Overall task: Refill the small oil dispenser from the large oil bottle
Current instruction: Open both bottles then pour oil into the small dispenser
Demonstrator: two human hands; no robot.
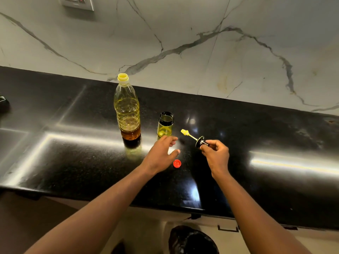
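— What fills the frame?
— A veined marble wall (183,33) across the top, and below it a glossy black counter (73,162) streaked with glare. A switch plate (77,2) at the upper left is cut off by the top edge.
— Anything else cropped?
— A dark object (3,105) at the far left edge is mostly out of frame. A dark rounded shape (192,241) sits at the bottom centre, below the counter. I can't tell what either is.
— The bottle?
— The large oil bottle (127,110) stands upright left of centre, its neck uncapped. Its oil level is hard to read: pale yellow above, an amber band at the base.
— Hands?
— The left hand (159,154) hovers with fingers loosely spread, holding nothing. Its fingertips overlap the foot of the small dispenser (165,125); contact is unclear. The right hand (216,154), right of centre, pinches the black knob of the stopper (199,141), whose yellow-tipped stem points toward the dispenser.
— And the dispenser?
— Upright, open-mouthed, just right of the bottle, with some yellow oil inside. A red cap (177,163) lies on the counter just below the left hand's fingers.
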